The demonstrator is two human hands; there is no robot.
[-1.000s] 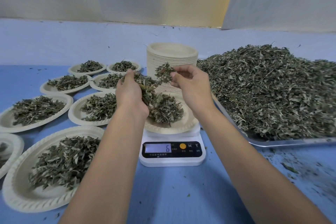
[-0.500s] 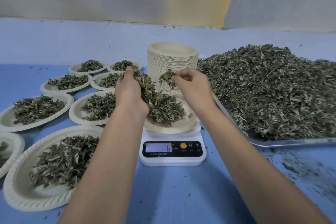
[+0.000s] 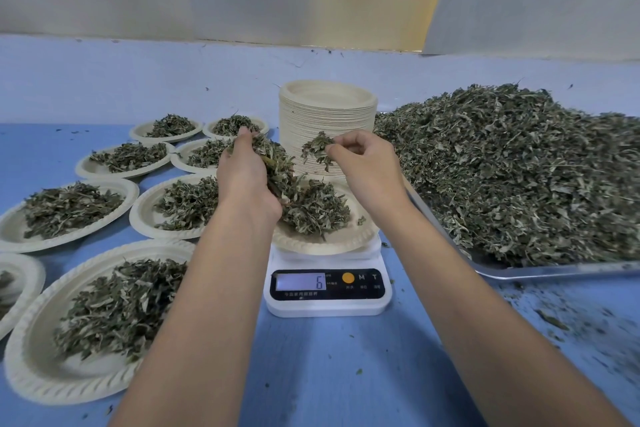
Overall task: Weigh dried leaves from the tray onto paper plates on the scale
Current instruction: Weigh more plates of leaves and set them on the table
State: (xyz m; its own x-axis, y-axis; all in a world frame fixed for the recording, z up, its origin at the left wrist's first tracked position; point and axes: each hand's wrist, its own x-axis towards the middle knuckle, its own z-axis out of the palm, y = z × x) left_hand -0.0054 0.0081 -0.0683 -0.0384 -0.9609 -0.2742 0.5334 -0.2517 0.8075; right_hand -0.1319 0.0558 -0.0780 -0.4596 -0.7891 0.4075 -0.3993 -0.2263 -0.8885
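Note:
A white digital scale (image 3: 327,291) sits in the middle of the blue table, its display reading 6. On it rests a paper plate (image 3: 349,241) holding a small mound of dried leaves (image 3: 317,210). My left hand (image 3: 247,180) hovers over the plate's left side, holding a handful of leaves. My right hand (image 3: 367,163) pinches a small tuft of leaves (image 3: 317,149) above the plate. A metal tray (image 3: 554,269) on the right carries a big heap of dried leaves (image 3: 519,170).
A tall stack of empty paper plates (image 3: 327,114) stands behind the scale. Several filled plates (image 3: 45,367) cover the table's left side. Leaf crumbs (image 3: 554,321) are scattered at the front right. A pale wall rises behind the table.
My right hand has shifted slightly right and lower with its pinched tuft. The left hand stays over the plate with its handful. The display still reads 6.

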